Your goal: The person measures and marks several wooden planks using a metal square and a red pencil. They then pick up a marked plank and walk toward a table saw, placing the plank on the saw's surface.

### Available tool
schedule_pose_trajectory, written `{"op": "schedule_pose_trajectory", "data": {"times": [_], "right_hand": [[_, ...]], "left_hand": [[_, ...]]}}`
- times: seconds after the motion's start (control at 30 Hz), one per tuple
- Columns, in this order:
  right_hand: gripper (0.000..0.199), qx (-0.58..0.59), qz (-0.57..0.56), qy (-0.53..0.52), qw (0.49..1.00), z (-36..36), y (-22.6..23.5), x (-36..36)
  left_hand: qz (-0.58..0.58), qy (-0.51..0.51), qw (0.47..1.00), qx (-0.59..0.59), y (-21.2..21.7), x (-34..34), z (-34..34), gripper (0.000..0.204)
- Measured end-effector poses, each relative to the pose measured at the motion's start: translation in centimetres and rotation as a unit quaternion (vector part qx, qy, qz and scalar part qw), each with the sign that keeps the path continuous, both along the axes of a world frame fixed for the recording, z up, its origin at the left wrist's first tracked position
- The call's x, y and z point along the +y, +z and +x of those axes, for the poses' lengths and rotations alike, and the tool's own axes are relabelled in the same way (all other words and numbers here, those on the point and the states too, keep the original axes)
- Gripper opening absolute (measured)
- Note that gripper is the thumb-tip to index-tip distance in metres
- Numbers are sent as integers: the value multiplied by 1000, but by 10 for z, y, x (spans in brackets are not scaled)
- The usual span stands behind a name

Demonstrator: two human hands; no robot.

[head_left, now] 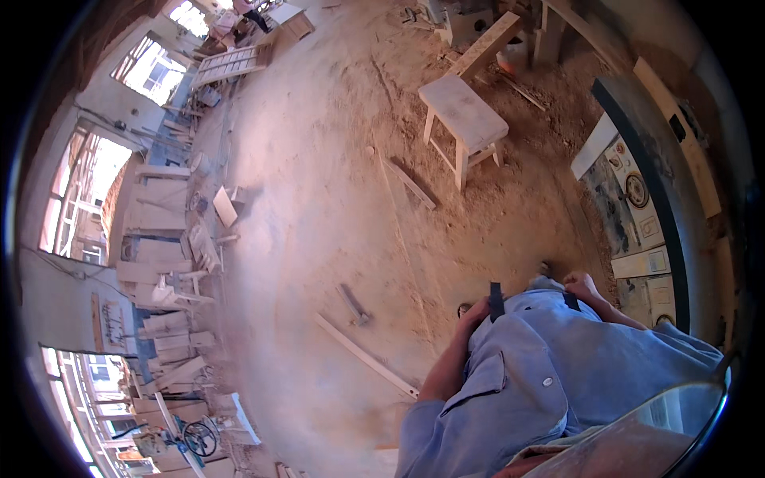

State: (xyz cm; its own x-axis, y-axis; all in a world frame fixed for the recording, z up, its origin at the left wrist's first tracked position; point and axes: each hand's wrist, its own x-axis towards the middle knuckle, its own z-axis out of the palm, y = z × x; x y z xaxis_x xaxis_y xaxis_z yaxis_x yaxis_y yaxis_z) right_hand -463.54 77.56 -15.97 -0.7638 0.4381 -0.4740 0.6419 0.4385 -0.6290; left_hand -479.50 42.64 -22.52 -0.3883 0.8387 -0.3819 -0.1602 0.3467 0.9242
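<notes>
My left hand (pixel 476 311) is at the front of my blue work shirt (pixel 518 374), beside a dark strap (pixel 496 301). Its fingers are mostly hidden, so I cannot see whether it holds anything. On the other side of the shirt front, my right hand (pixel 581 284) is closed, near a second dark strap (pixel 571 301). What lies in its fingers, if anything, is too small to make out. A shoe tip shows just ahead of the hands.
A wooden stool (pixel 464 111) stands ahead on the dusty floor. Loose wood pieces include a short plank (pixel 410 182) and a long strip (pixel 366 355). At right is a machine with a round dial (pixel 636 190). Boards (pixel 159 209) and a handwheel machine (pixel 199 438) line the left wall.
</notes>
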Motion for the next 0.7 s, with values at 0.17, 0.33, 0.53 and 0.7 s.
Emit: {"op": "schedule_pose_trajectory", "data": {"times": [0.17,0.33,0.53,0.7], "right_hand": [[29,-57,22,80,995,-71,58,-52],[28,-57,57,218,973,-101,21,-55],[30,-166,91,338,922,-143,-65,-36],[20,-188,152,576,781,-270,-117,-66]], "left_hand": [[37,80,994,-60,-40,-43,30,48],[113,242,948,-176,-57,-73,57,43],[14,461,864,-200,-18,-126,55,39],[-42,528,834,-158,-24,-183,30,37]]}}
